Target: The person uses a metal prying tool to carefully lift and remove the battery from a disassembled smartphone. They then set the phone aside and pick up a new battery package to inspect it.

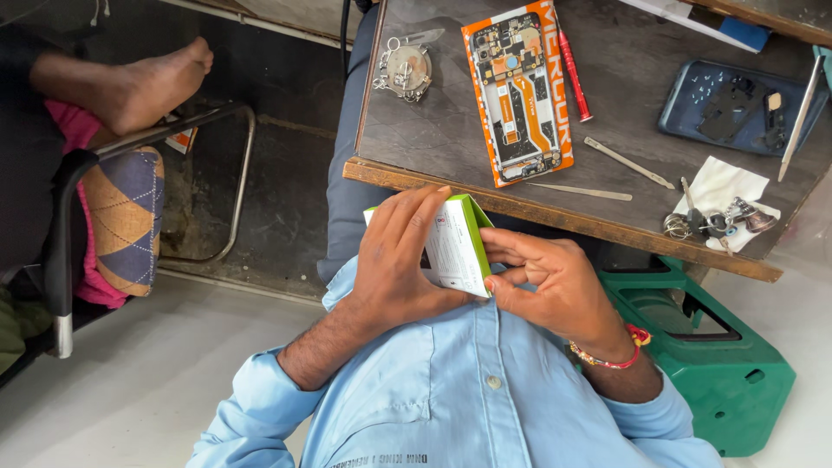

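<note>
While both hands (pixel 472 277) clasp, box (pixel 458 247) between

A dark, worn desk (pixel 451 121) with a wooden front edge carries an opened phone (pixel 517 91) in an orange frame, its boards exposed, with a red screwdriver (pixel 575 74) just beside it. Near the left edge lies a round metal piece with keys (pixel 405 68); two thin metal pry tools (pixel 628 162) lie near the front. Toward the right sit a blue tray (pixel 685 95) of small parts and a white cloth (pixel 724 186) bearing metal bits.
</note>
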